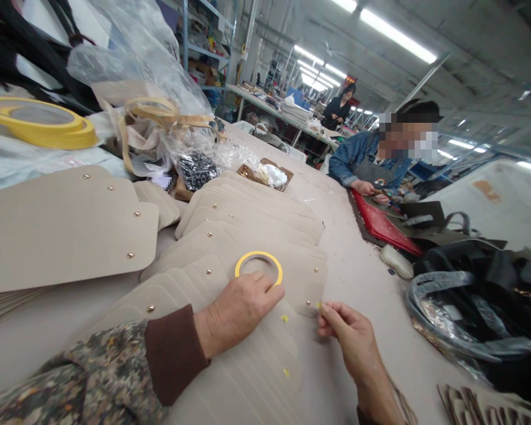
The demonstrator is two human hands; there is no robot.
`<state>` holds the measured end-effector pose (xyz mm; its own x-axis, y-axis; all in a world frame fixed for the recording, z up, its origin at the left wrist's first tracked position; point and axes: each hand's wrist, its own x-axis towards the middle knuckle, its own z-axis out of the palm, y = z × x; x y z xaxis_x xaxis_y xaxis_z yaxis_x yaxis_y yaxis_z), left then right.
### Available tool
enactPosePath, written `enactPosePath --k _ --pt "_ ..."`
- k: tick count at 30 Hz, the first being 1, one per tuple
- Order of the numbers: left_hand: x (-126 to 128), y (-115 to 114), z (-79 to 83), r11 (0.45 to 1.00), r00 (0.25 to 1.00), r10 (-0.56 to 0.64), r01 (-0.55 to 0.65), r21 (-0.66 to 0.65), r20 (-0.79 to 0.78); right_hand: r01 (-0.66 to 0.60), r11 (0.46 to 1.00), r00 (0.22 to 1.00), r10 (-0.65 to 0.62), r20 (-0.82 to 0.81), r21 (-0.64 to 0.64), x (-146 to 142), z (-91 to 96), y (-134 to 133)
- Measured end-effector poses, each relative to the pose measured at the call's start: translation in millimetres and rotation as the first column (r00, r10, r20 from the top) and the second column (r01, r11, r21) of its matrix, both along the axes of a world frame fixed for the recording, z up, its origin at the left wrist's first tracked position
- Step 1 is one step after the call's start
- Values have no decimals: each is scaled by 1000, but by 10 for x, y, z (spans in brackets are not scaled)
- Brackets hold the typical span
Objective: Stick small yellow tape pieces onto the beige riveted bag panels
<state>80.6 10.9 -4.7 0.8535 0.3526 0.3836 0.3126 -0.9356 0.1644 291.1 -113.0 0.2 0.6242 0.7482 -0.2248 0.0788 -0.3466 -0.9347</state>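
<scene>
My left hand (241, 307) grips the near edge of a yellow tape roll (248, 258), which is tilted above overlapping beige panels (252, 218). To its right, my right hand (351, 336) has thumb and forefinger pinched at the rim of a panel. A tiny piece of yellow tape (319, 305) shows at those fingertips; how much of it lies between them is hidden. Metal rivets (308, 303) dot the panels. Two more yellow scraps (285, 318) stick to the panels below my left hand.
At left lie a stack of larger beige panels (62, 224) and more yellow tape rolls (53, 139). Behind are plastic bags (146, 47) and a small box (283, 175). At right are black bags (482, 295) and a co-worker (367, 159) handling things over a red board (380, 224).
</scene>
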Motion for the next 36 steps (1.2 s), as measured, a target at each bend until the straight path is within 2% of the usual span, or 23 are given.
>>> enactPosePath --k 3,7,12,19,21,24,26,28,31,34,36 --pt "45 34 -44 1000 995 -15 14 -15 -96 -40 998 998 42 44 -47 36 -87 -41" --pt "81 24 -71 997 991 -39 31 -67 -130 -68 994 988 79 133 -85 7 -161 17" --pt "84 28 -71 995 990 -49 37 -91 -134 -98 981 956 140 257 -168 -18 -143 82" --pt "66 36 -66 996 994 -52 44 -83 -96 -102 984 892 155 425 -145 -87 -127 162" --pt "62 29 -61 996 994 -42 33 -87 -101 -50 987 910 108 399 -153 -84 -144 159" --pt "64 21 -51 995 994 -30 19 -102 -105 29 992 969 4 248 -127 -52 -182 101" --pt "70 24 -42 994 993 -22 9 -110 -116 11 997 990 1 144 -79 -35 -206 38" --pt "77 35 -33 994 991 -20 6 -108 -131 -29 999 990 34 137 -43 -43 -221 -15" --pt "87 59 -16 996 991 -34 23 -82 -133 -41 997 949 57 309 -59 -102 -219 -30" --pt "99 85 14 998 990 -50 44 -47 -135 -51 997 848 71 525 -53 -161 -195 32" --pt "113 102 45 998 988 -64 60 -32 -143 -65 997 786 78 613 -45 -176 -181 82"
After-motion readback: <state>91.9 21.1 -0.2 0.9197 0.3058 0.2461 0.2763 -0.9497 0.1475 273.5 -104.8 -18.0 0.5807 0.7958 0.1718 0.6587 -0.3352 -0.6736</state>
